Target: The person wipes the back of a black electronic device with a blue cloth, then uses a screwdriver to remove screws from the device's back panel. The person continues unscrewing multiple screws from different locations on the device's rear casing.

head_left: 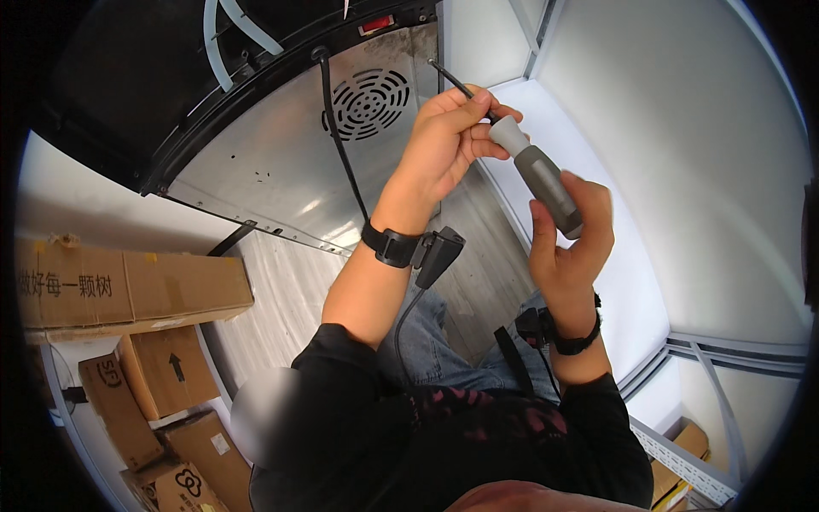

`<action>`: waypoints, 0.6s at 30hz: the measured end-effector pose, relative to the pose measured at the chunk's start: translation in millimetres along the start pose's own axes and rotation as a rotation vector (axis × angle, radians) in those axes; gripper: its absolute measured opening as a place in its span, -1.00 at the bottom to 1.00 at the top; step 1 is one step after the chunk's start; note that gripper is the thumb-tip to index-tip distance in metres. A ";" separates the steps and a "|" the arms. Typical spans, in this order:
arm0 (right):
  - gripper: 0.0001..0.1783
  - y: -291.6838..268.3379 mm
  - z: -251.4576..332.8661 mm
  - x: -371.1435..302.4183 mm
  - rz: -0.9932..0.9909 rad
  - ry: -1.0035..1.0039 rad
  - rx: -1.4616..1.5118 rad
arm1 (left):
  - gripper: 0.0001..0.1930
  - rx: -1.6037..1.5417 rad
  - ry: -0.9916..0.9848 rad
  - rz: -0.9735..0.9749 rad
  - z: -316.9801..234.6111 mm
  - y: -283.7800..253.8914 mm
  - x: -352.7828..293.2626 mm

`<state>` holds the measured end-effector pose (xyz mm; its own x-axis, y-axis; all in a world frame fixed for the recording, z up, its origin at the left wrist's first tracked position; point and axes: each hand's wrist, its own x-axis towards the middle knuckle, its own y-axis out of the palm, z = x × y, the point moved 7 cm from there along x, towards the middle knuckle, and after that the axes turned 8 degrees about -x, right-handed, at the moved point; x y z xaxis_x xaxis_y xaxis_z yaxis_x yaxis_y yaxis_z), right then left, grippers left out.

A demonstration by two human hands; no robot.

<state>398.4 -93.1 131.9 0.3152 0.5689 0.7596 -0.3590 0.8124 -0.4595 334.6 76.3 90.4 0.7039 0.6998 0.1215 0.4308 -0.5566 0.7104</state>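
Note:
A screwdriver with a grey handle and a thin dark shaft is held aslant in front of me. Its tip points up and left, near the right edge of a metal panel; whether they touch I cannot tell. The fingers of my left hand pinch the shaft just above the light grey collar. My right hand grips the lower end of the handle between thumb and fingers.
The panel belongs to a black-framed machine with a round slotted vent, a red switch and a hanging black cable. Cardboard boxes stand at the left. A white ledge and translucent wall panels are on the right.

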 end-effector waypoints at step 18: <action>-0.47 6.0 -4.9 -3.4 -0.120 -0.077 0.119 | -0.71 0.152 -0.053 0.018 3.1 -1.2 -5.5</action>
<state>399.4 -89.5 124.3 0.2958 0.4537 0.8406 -0.4257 0.8504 -0.3092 331.9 71.7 86.7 0.7395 0.6667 0.0933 0.4954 -0.6327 0.5952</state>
